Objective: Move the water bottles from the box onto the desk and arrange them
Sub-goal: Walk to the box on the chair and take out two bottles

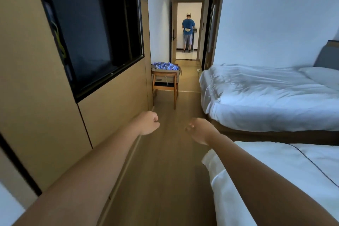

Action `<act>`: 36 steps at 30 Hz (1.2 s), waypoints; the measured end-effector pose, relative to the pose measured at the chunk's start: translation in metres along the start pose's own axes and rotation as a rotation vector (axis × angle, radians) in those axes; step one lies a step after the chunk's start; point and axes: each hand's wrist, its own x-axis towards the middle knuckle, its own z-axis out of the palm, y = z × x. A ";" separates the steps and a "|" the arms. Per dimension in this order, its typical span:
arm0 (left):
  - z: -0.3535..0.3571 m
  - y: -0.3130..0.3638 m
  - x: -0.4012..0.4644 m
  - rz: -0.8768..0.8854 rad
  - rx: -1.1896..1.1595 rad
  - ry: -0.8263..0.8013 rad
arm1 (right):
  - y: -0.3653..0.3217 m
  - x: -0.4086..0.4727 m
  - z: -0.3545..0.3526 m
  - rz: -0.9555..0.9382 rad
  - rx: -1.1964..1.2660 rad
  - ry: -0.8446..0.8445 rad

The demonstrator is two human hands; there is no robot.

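A: What is seen nearest, on the way to the chair?

B: Two bare forearms are stretched out over the wooden floor [165, 170]. The left hand [147, 124] is held with its fingers curled in and nothing gripped. The right hand [199, 130] is blurred; its fingers look loosely bent, and nothing is held in it. A white-covered bed [293, 180] is passed just beside the right forearm.

A: And where is the task's thing?

B: The box [166, 72] is set on the seat of a wooden chair [165, 86], well ahead of both hands. It is filled with water bottles [165, 65] in blue-and-white wrapping; a count cannot be made.

A: What is placed around the chair?

B: On the chair's left a wood-panelled wall is fitted with a dark television [91, 33]. To the chair's right a second bed [266, 93] with a rumpled white duvet is found. Beyond the chair an open doorway is reached by a corridor, and a person in a blue shirt [188, 32] is seen there from behind.
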 end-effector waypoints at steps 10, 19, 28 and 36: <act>0.001 -0.016 0.230 -0.030 -0.034 -0.020 | 0.058 0.227 -0.015 -0.058 0.014 -0.019; -0.008 -0.060 0.434 -0.041 -0.037 -0.015 | 0.085 0.423 -0.016 -0.072 0.016 -0.013; -0.058 -0.092 0.659 0.042 0.004 0.011 | 0.099 0.637 -0.043 -0.065 0.020 0.061; -0.058 -0.111 0.808 0.076 0.005 -0.052 | 0.130 0.789 -0.048 -0.020 0.069 0.053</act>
